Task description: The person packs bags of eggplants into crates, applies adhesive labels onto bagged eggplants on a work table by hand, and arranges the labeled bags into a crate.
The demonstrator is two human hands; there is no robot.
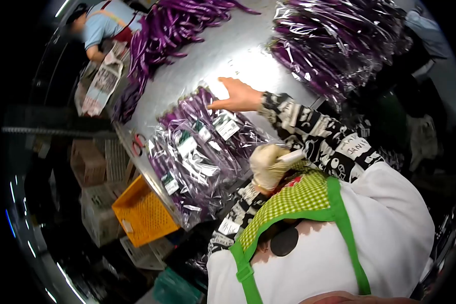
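Note:
My right hand (240,95), bare, is stretched out with thumb and fingers apart over the metal table (213,55). Its fingers reach the upper end of bagged purple eggplants (202,147), which lie side by side in clear plastic with white and green labels (227,126). Close to my apron, my left hand (268,164) wears a pale glove and is closed round a white stick-like object (291,156), whose kind I cannot make out. The gloved hand is beside the lower right end of the bags.
Loose eggplants (162,35) are heaped at the upper left, and more bagged ones (334,45) at the upper right. Red-handled scissors (138,144) lie at the table's left edge, above a yellow crate (144,213). Another person (106,28) bends over at the upper left.

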